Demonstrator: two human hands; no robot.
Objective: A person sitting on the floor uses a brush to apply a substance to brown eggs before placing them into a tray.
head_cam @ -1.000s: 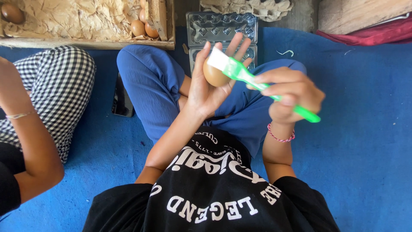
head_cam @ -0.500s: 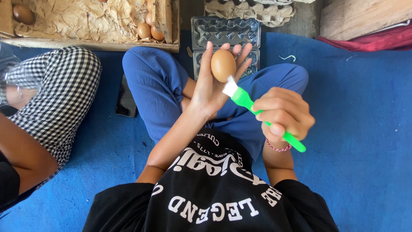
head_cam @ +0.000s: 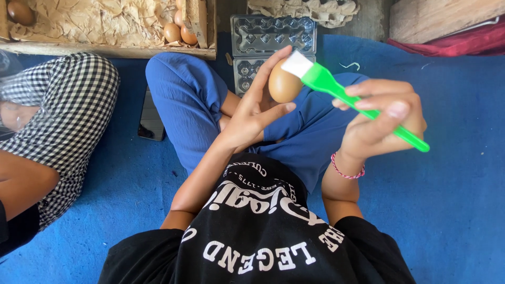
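My left hand [head_cam: 252, 113] holds a brown egg [head_cam: 283, 84] upright between fingertips and thumb, raised above my blue-trousered lap. My right hand [head_cam: 381, 118] grips the handle of a green brush [head_cam: 357, 102]. Its white bristle head rests against the egg's upper right side. A clear plastic egg tray [head_cam: 273, 34] lies on the blue mat just beyond my knees, its cups showing empty.
A wooden crate [head_cam: 105, 50] lined with crumpled paper holds several brown eggs [head_cam: 179, 31] at the top left. Another person in checked trousers [head_cam: 63, 126] sits at my left. A dark phone [head_cam: 151, 121] lies on the blue mat [head_cam: 452, 210]. Red cloth [head_cam: 452, 42] lies top right.
The brush head has moved up from below the egg to its upper right side. The egg stays in my left hand, and the view has shifted slightly.
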